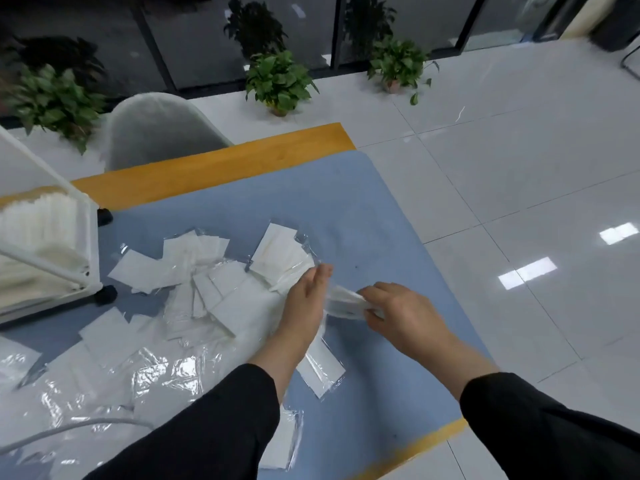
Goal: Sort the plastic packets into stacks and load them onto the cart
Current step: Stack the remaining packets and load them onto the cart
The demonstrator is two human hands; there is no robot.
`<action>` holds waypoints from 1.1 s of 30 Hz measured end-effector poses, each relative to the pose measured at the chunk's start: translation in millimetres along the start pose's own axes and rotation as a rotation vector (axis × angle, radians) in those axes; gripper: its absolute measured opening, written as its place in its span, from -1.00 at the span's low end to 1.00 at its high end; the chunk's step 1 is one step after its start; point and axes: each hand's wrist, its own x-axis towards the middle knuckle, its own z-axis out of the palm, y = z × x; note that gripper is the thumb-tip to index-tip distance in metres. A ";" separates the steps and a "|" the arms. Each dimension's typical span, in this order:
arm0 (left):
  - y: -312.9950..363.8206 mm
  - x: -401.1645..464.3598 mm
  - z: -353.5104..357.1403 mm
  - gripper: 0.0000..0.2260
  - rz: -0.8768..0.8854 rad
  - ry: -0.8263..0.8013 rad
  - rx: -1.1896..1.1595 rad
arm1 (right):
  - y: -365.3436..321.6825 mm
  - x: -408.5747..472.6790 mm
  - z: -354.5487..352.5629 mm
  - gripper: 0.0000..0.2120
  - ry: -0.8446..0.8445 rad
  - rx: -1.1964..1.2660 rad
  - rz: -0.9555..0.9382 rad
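A small bundle of packets [341,301] sits between the two hands, just above the blue bench [374,216]. The right hand [398,313] pinches its near end with curled fingers; the left hand [306,299] lies straight-fingered against the far side, squaring it up, though blur makes the contact hard to read. Each packet is a flat white pad in glossy clear wrap. Plenty left: a loose pile [180,292] sprawls across the bench, one neater stack [282,254] beyond the hands. The white cart [83,244] at left already carries rows of packets, so loading looks partly done.
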 end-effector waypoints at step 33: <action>8.1 -1.0 -38.2 -0.76 -0.206 0.017 -0.367 | -67.9 16.2 27.9 -0.87 0.211 1.218 0.459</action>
